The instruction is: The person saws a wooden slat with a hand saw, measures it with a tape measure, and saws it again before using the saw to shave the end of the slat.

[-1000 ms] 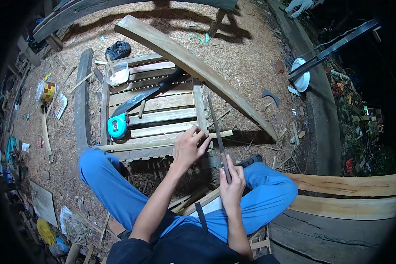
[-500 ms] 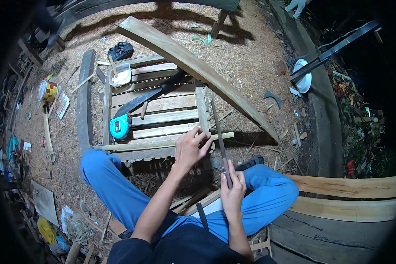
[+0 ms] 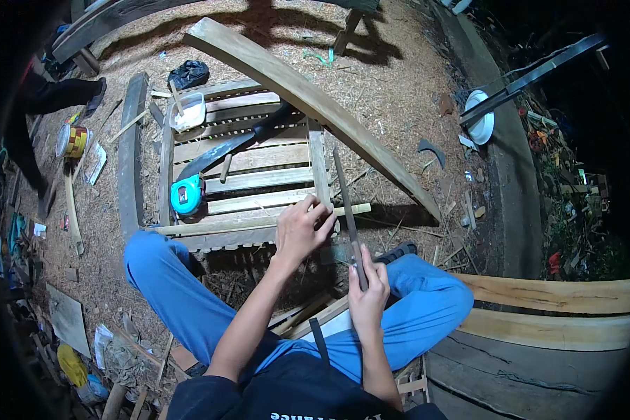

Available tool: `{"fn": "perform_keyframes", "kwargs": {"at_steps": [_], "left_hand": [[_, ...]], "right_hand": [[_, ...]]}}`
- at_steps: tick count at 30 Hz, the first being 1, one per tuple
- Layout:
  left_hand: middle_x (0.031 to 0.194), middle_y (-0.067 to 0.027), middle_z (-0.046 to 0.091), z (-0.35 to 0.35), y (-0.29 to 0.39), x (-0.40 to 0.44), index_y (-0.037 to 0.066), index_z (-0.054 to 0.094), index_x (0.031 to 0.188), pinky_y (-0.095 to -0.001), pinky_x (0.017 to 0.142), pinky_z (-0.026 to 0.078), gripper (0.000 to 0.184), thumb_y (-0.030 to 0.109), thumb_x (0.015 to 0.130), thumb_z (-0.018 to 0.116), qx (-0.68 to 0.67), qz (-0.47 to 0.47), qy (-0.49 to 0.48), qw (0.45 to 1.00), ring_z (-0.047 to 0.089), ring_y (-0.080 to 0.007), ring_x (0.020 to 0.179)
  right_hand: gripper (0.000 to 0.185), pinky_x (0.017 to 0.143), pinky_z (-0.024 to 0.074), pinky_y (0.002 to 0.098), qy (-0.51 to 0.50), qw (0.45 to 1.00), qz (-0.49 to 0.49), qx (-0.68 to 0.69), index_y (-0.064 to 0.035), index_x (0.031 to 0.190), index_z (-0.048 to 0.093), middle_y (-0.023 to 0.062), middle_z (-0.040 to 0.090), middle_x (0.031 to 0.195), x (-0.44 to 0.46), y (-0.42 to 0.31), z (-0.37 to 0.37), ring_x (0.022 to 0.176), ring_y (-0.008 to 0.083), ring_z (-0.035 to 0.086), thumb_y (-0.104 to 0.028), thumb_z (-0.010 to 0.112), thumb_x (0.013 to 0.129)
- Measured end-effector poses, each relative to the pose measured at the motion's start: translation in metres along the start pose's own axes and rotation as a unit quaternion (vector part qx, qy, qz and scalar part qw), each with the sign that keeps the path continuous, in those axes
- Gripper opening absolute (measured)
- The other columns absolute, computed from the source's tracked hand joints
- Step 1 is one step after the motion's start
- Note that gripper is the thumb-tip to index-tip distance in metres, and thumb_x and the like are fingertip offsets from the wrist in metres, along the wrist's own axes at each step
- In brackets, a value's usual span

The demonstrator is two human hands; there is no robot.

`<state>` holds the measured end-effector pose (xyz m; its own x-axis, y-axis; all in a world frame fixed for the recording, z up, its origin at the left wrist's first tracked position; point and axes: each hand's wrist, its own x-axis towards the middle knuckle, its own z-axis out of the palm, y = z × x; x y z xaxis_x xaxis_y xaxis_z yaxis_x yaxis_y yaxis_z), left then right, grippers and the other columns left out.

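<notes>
My left hand (image 3: pixel 303 229) is closed around a thin pale wooden strip (image 3: pixel 241 225), near its right end. The strip lies across the near edge of a slatted wooden rack (image 3: pixel 262 175). In my right hand (image 3: pixel 368 294) is a long narrow dark blade (image 3: pixel 346 192), gripped at its lower end. It points away from me and crosses the strip just right of my left hand. Whether it is a knife or a file, I cannot tell. On the slats lie a turquoise tape measure (image 3: pixel 187 194), a machete (image 3: pixel 224 152) with a black handle, and a short wooden stick (image 3: pixel 226 168).
A thick beam (image 3: pixel 315 108) slants over the rack's right side. Another beam (image 3: pixel 134 154) lies left of it. A plastic tub (image 3: pixel 189 114) and black bag (image 3: pixel 189 73) are at the back left. Another person's leg (image 3: pixel 66 96) shows at far left. Planks (image 3: pixel 553 294) lie at right.
Another person's legs have come into view at the left. The blade has slid slightly forward across the strip. My left hand keeps its place on the strip, and the view has shifted a little.
</notes>
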<state>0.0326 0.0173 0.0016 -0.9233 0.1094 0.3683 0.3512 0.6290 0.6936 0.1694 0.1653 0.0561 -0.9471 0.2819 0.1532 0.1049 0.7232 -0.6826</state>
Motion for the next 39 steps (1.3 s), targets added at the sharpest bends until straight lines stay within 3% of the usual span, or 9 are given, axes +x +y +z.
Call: {"fn": "perform_keyframes", "kwargs": {"at_steps": [5, 11, 17, 20, 39], "left_hand": [[0.095, -0.0034, 0.071, 0.002, -0.004, -0.001, 0.012, 0.079, 0.091, -0.0421, 0.073, 0.056, 0.018, 0.029, 0.090, 0.085, -0.016, 0.008, 0.023, 1.000, 0.072, -0.0277, 0.080], [0.099, -0.0057, 0.070, -0.002, -0.002, 0.000, 0.013, 0.079, 0.096, -0.0443, 0.074, 0.056, 0.020, 0.033, 0.091, 0.083, -0.005, -0.008, -0.037, 0.999, 0.072, -0.0304, 0.084], [0.098, -0.0072, 0.069, 0.004, -0.005, 0.000, 0.012, 0.079, 0.097, -0.0450, 0.074, 0.055, 0.021, 0.032, 0.091, 0.083, -0.029, -0.005, -0.011, 1.000, 0.071, -0.0315, 0.082], [0.096, -0.0045, 0.070, 0.004, -0.004, -0.001, 0.013, 0.080, 0.093, -0.0419, 0.071, 0.055, 0.020, 0.033, 0.091, 0.084, 0.001, 0.002, 0.006, 1.000, 0.072, -0.0287, 0.080], [0.095, -0.0037, 0.069, 0.004, -0.003, -0.001, 0.015, 0.080, 0.095, -0.0433, 0.071, 0.055, 0.019, 0.033, 0.092, 0.084, -0.008, -0.006, 0.003, 1.000, 0.072, -0.0286, 0.079]], "right_hand": [[0.056, 0.079, 0.0532, 0.0460, -0.001, 1.000, 0.001, -0.010, -0.0127, 0.154, 0.063, 0.0175, 0.057, 0.097, -0.004, -0.006, -0.002, 0.083, 0.0338, 0.063, -0.005, 0.072, 0.099], [0.056, 0.079, 0.0537, 0.0461, 0.004, 1.000, -0.003, -0.006, -0.0113, 0.154, 0.063, 0.0186, 0.059, 0.099, 0.002, -0.007, 0.001, 0.083, 0.0341, 0.064, -0.004, 0.072, 0.099], [0.056, 0.078, 0.0537, 0.0456, -0.004, 1.000, 0.009, -0.008, -0.0116, 0.153, 0.063, 0.0185, 0.060, 0.100, -0.008, -0.008, -0.005, 0.083, 0.0340, 0.065, -0.003, 0.072, 0.099], [0.056, 0.078, 0.0543, 0.0450, -0.008, 1.000, 0.017, -0.009, -0.0124, 0.153, 0.063, 0.0179, 0.060, 0.100, -0.005, -0.008, -0.001, 0.083, 0.0338, 0.066, -0.003, 0.072, 0.099], [0.054, 0.081, 0.0562, 0.0454, -0.015, 0.999, 0.024, -0.027, -0.0117, 0.152, 0.064, 0.0173, 0.063, 0.101, -0.019, 0.001, -0.009, 0.089, 0.0349, 0.068, -0.007, 0.072, 0.099]]}}
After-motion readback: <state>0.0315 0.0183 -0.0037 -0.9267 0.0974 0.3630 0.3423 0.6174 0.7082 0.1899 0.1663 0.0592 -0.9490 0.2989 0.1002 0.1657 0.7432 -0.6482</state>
